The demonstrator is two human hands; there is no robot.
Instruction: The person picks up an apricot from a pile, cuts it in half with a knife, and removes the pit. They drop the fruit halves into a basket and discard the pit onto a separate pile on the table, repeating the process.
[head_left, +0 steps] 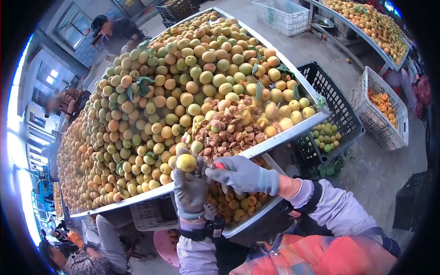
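My left hand (189, 195), in a grey glove, is closed around a yellow apricot (186, 162) at the table's front edge. Close beside it, my gloved right hand (243, 174) grips a small red-handled tool (220, 165); its working end is hard to make out. Beyond both hands lies a heap of brown apricot pits (229, 133) among whole apricots (169, 101) piled over the table. Below my hands, a light-coloured crate (254, 221) holds cut apricot pieces (238, 206).
The metal table rim (279, 133) runs in front of me. To the right stand a black crate (337, 98) with green fruit and a white crate (396, 130) with orange pieces. Another fruit table (366, 30) is at upper right. Co-workers sit along the left side, one nearby (87, 261).
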